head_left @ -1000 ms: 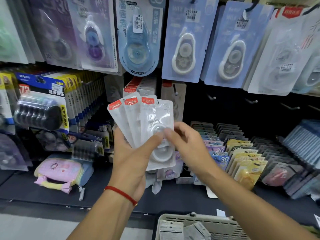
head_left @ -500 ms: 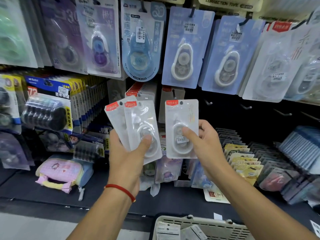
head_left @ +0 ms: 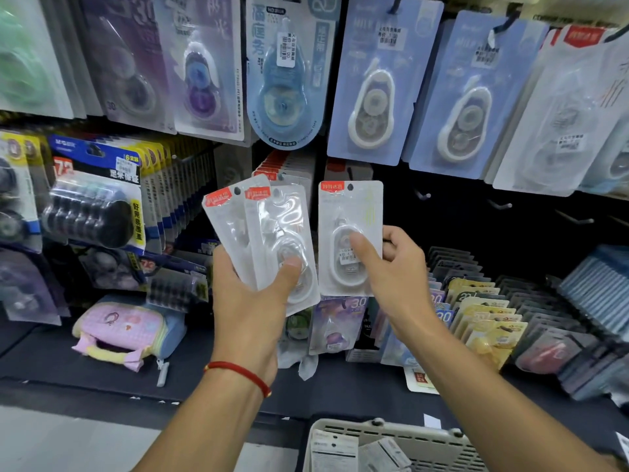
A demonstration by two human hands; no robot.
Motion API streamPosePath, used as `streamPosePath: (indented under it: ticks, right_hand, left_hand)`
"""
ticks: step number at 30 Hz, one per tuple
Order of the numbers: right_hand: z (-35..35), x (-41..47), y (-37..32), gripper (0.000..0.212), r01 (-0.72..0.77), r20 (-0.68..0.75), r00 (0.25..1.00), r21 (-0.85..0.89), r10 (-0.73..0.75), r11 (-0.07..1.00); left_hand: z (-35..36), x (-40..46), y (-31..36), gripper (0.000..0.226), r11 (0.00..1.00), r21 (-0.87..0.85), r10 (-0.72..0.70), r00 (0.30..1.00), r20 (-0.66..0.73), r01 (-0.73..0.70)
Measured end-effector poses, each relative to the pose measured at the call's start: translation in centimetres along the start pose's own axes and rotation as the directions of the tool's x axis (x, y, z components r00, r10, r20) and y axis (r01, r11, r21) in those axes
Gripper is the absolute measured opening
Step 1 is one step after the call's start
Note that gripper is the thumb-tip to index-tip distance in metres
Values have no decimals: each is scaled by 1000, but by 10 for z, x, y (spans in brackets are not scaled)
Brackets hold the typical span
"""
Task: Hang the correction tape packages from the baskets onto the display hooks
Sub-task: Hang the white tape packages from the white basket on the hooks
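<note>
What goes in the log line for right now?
left hand: holds two packs | right hand: holds one pack | hooks: bare

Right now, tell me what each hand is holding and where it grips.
The left hand grips two fanned white packages by their lower ends. The right hand pinches a single white package at its lower right, thumb on the front.

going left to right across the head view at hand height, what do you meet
black tape multipack → left hand holding a fan of clear packages → single clear package pinched by the right hand → bare hooks → yellow packs
</note>
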State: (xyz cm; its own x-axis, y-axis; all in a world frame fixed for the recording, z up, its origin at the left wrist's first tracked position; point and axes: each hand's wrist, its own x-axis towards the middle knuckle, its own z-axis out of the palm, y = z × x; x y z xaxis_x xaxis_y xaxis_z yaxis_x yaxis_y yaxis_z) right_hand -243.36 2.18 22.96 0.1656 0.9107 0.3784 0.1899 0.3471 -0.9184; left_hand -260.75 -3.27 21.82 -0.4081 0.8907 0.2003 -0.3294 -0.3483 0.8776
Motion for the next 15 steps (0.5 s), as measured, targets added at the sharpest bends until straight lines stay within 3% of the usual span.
streamPosePath:
  ticks: [6, 11, 15]
  right_hand:
    - [5, 3, 4, 21, 39, -84, 996, 31, -36, 999]
    - [7, 3, 22, 29, 6, -51, 999, -11, -7, 1000]
    - [16, 17, 47, 11, 5, -13, 1000, -110, -7, 994]
  left_hand:
    - [-1, 1, 1, 54, 1000, -10, -4, 1000, -13, 4]
    - [-2, 2, 2, 55, 1000, 4, -9, 1000, -29, 10]
    - [2, 2, 0, 59, 1000, -21, -18, 999, -47, 17]
